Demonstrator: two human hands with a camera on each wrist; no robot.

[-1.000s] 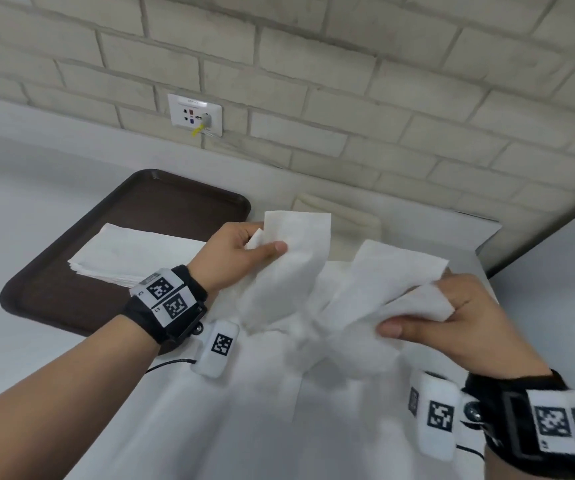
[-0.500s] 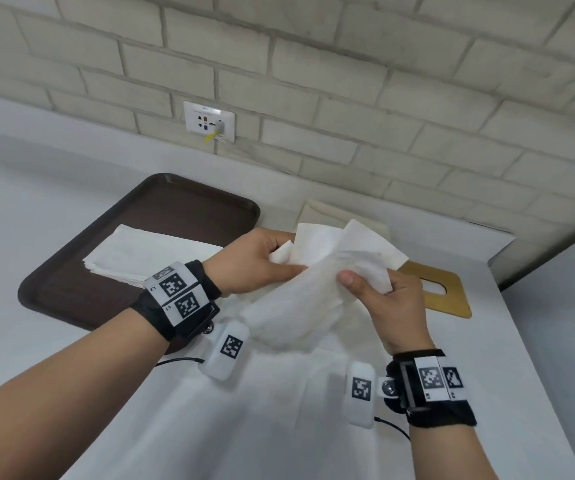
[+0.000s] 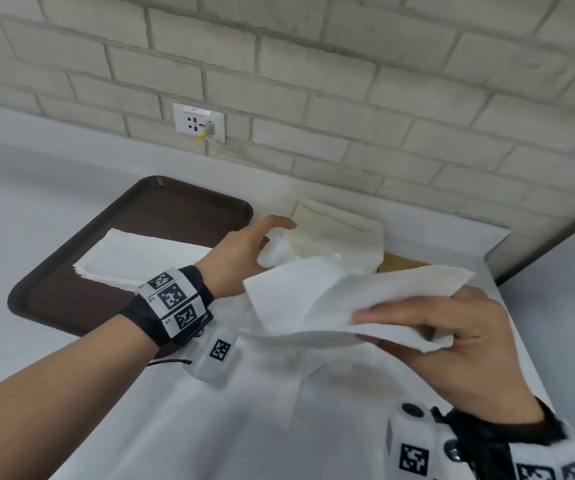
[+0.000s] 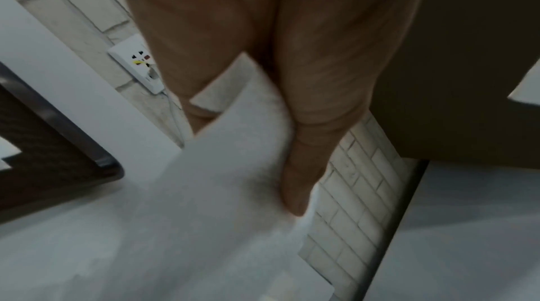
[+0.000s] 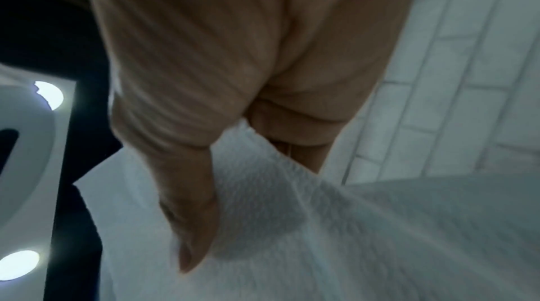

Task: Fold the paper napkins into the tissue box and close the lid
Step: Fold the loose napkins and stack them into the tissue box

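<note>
A white paper napkin [image 3: 341,296], folded over, hangs in the air above the table. My right hand [image 3: 400,329] pinches its right end, thumb on top and fingers beneath; the right wrist view shows the thumb pressed on the napkin [image 5: 263,202]. My left hand [image 3: 265,237] is at the napkin's far left end with its fingers straight and its thumb lifted off the paper. Behind the hands, a cream tissue box [image 3: 341,230] stands against the wall. Its wooden lid [image 3: 402,263] lies to the right, mostly hidden by the napkin.
A dark brown tray [image 3: 71,278] sits at the left with a stack of flat napkins [image 3: 133,258] on it. Another white sheet [image 3: 279,393] lies spread on the table under my hands. A brick wall with a socket [image 3: 198,123] closes the back.
The hands were together on the napkin half a second ago. Now my right hand has drawn right and nearer with it, and my left thumb has lifted off the paper.
</note>
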